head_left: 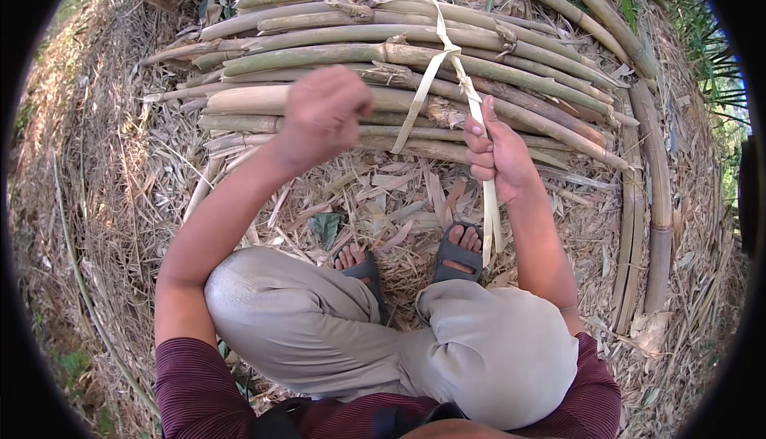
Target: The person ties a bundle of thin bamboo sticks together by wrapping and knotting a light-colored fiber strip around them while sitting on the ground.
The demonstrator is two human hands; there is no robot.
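Note:
A bundle of cut bamboo poles [319, 57] lies crosswise in front of me. Around it runs a pale, flat bamboo strip [431, 68], twisted into a rope-like length on top. My right hand [504, 154] grips the strip's twisted end, thumb pointing up, and loose tails hang below the fist toward my foot. Over the near left part of the bundle my left hand [329, 112] is raised in a fist, slightly blurred. Nothing sticks out of it, and it appears apart from the strip.
More thick bamboo poles [661, 199] lie along the right side. Dry leaves and husks [391, 191] cover the ground. My sandalled feet [459, 251] stand just short of the bundle, below my bent knees. Green plants [714, 48] grow at the far right.

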